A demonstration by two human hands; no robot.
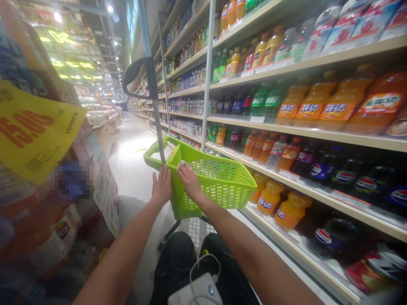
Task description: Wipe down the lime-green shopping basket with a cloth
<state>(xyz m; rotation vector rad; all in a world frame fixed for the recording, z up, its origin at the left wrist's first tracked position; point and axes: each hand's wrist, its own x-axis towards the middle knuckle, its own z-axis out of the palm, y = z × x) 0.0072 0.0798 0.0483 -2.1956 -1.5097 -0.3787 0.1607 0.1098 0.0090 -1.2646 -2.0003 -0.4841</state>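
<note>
A bright green wheeled shopping basket (219, 186) with lattice sides stands in front of my knees. A grey metal pole (157, 127) rises from its handle end, bearing a dark grey loop grip (140, 78). My left hand (162, 186) grips the basket's rim beside the foot of the pole, its fingertips partly hidden. Just to the right, my right hand (190, 182) presses a small white cloth (182, 163) onto the rim; most of the cloth is under the fingers. The basket's visible inner side shows only green lattice.
Shelves of bottled drinks line the right, with orange soda bottles (291, 209) low down. At the left, stacked goods carry a yellow price sign (34, 131). A white device with a cable (197, 292) lies at my lap. The tiled aisle (130, 144) runs ahead.
</note>
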